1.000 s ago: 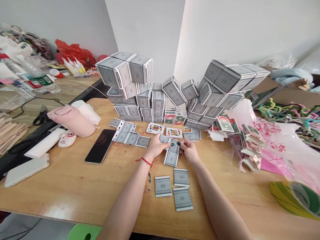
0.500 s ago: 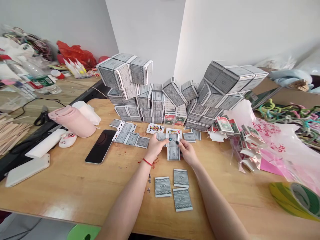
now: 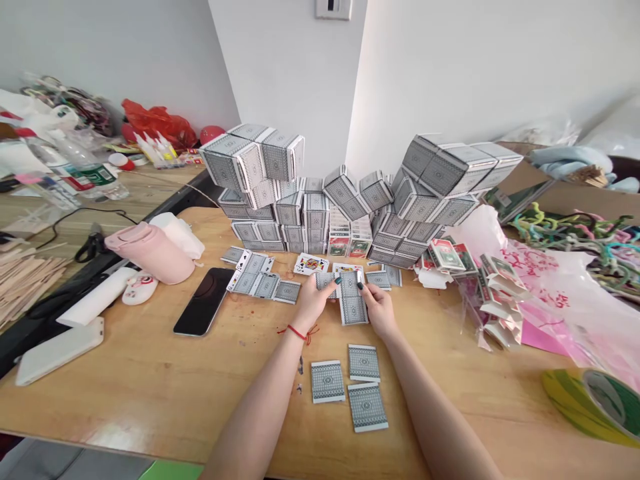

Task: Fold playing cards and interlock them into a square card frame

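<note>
My left hand [image 3: 311,303] pinches a grey-patterned playing card between thumb and fingers. A second playing card [image 3: 354,311], back side up, stands across it, and my right hand [image 3: 379,308] grips its right edge. The two cards meet between my hands; whether they are interlocked I cannot tell. Nearer to me lie three square folded cards, a left one [image 3: 328,382], an upper right one [image 3: 363,363] and a lower right one [image 3: 368,407]. Just beyond my hands, a face-up card [image 3: 311,264] rests on the table.
Blocks made of cards are stacked in a left tower [image 3: 255,170] and a right tower [image 3: 445,177]. A phone [image 3: 204,301], a pink bottle [image 3: 150,253] and loose cards [image 3: 257,273] are at left. Empty card boxes [image 3: 500,287] and a tape roll [image 3: 595,403] lie at right.
The whole view has shifted slightly as my head tilted up, and a wall switch now shows. Both hands keep hold of the cards, with the upright card tilted slightly more.
</note>
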The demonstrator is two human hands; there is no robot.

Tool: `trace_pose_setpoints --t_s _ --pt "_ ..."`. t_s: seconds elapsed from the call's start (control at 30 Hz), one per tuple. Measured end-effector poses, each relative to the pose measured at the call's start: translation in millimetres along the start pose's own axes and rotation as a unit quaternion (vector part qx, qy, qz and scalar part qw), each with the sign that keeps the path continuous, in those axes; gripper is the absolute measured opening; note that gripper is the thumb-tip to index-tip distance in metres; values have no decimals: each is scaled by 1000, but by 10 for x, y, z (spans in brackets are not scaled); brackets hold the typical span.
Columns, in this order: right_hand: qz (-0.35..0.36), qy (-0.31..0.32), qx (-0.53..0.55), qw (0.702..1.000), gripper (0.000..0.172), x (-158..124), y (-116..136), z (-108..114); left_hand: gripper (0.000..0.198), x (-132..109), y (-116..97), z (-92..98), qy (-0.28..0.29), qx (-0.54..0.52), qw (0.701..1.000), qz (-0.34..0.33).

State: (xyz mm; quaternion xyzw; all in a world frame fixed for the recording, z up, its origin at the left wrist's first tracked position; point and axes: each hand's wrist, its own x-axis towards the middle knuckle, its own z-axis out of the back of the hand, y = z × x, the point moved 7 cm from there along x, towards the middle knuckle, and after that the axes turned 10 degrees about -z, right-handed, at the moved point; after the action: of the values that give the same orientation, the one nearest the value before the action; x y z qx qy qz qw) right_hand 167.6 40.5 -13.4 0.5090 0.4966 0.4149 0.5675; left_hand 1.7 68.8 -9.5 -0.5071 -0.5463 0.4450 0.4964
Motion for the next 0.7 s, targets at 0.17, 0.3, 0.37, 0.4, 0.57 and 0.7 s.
trace_pose_setpoints --t_s 0.17,0.3,0.37,0.4,0.57,0.7 --pt "-123 40 136 982 35 47 -126 27 21 -56 0 -138 130 -134 978 88" --pt "-114 33 122 985 34 76 -124 74 38 -93 -35 -132 178 -190 958 119" --pt "-37 -18 59 997 29 90 -33 156 40 -95 -20 -124 172 -207 954 132" --pt "16 -45 3 999 25 86 35 188 40 -89 -15 -123 163 -221 953 131" --pt "168 -117 -256 945 18 54 200 130 37 -47 -40 -179 141 -282 944 97" --pt "166 -89 -339 922 25 105 159 -6 42 -65 -60 -217 140 -273 946 101"
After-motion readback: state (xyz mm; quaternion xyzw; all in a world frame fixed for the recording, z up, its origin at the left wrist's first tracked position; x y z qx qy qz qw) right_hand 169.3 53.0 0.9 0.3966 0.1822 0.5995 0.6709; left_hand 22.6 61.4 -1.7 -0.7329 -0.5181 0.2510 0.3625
